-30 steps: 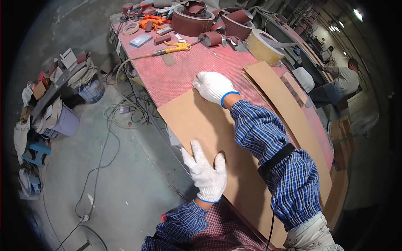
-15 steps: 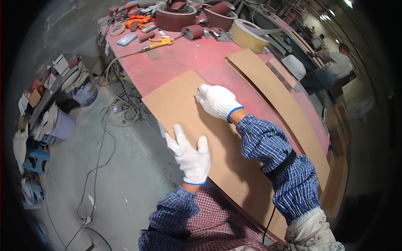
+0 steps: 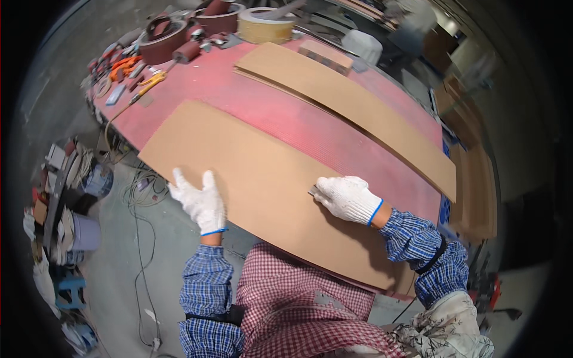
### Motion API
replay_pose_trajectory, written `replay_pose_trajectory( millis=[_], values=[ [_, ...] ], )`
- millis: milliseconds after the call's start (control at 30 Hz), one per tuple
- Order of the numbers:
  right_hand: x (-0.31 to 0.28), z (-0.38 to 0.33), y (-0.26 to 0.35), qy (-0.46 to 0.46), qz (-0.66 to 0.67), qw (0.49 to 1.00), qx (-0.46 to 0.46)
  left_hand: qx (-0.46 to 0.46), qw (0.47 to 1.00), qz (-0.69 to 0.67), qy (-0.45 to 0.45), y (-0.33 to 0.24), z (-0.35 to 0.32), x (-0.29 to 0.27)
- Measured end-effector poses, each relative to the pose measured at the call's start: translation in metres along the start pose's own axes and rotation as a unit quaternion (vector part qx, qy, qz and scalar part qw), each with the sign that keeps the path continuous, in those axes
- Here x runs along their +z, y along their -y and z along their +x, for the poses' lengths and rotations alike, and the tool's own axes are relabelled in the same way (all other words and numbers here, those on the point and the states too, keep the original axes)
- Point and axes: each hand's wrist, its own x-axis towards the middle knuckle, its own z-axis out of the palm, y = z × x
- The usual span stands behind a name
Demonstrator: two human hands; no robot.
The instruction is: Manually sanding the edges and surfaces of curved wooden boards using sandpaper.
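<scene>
The large flat brown board (image 3: 256, 179) is being steadied at its near edge by the flat, open gloved left hand (image 3: 200, 200), while the gloved right hand (image 3: 346, 197), drawn back from the far side, is being closed on a small grey block (image 3: 314, 191).

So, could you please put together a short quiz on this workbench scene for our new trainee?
1. True or false: the white-gloved left hand rests at the near edge of the large brown flat board.
2. What does the white-gloved right hand press on the board: (a) a small grey object, (b) a hammer, (c) a paintbrush?
3. What colour is the worktable beneath the board?

Key: 1 true; 2 a; 3 red.
</scene>
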Motion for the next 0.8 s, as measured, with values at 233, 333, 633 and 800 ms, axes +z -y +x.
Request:
replay_pose_trajectory(
  millis=[233, 333, 633, 800],
  values=[
    [0.041, -0.087, -0.072, -0.018, 0.015, 0.999, 0.037, 0.041, 0.999, 0.023, -0.004, 0.006, 0.021, 0.029],
    [0.064, -0.136, -0.092, 0.01, 0.048, 0.996, 0.081, 0.094, 0.994, 0.06, -0.02, 0.026, 0.017, 0.038],
    [0.161, -0.223, -0.204, -0.019, 0.04, 0.982, 0.185, 0.104, 0.993, 0.056, -0.025, 0.062, 0.039, 0.088],
    [0.202, -0.29, -0.26, -0.145, 0.044, 0.949, 0.275, 0.121, 0.991, 0.049, -0.019, 0.097, 0.071, 0.102]
  ],
)
